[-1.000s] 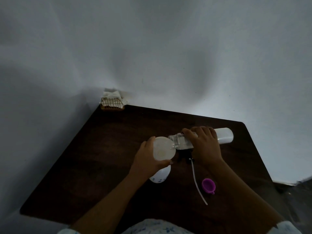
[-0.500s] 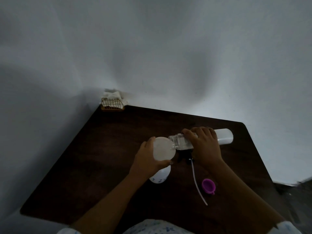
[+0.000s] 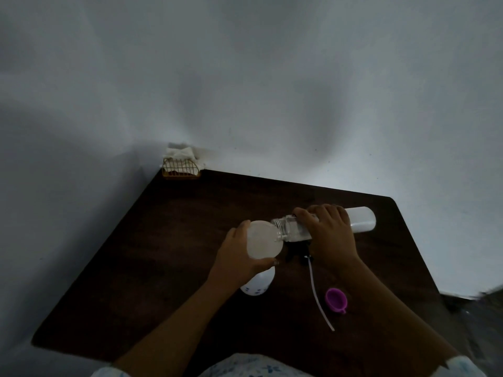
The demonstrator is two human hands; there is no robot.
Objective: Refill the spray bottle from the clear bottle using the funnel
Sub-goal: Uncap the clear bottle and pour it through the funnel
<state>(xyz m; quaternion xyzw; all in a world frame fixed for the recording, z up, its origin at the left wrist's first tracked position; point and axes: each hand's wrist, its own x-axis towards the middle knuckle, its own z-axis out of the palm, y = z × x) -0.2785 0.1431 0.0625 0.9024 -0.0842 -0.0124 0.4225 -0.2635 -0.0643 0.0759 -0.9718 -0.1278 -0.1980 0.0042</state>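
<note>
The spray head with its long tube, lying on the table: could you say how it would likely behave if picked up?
The thin tube curves slightly, so it probably flexes and dangles. The spray head looks small and plastic, so likely light. Lying flat on the table, it seems unlikely to roll.

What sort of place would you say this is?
Probably a plain room at home: a dark wooden table set in a corner of bare white walls, with a wire basket of cloth at its far corner.
</note>
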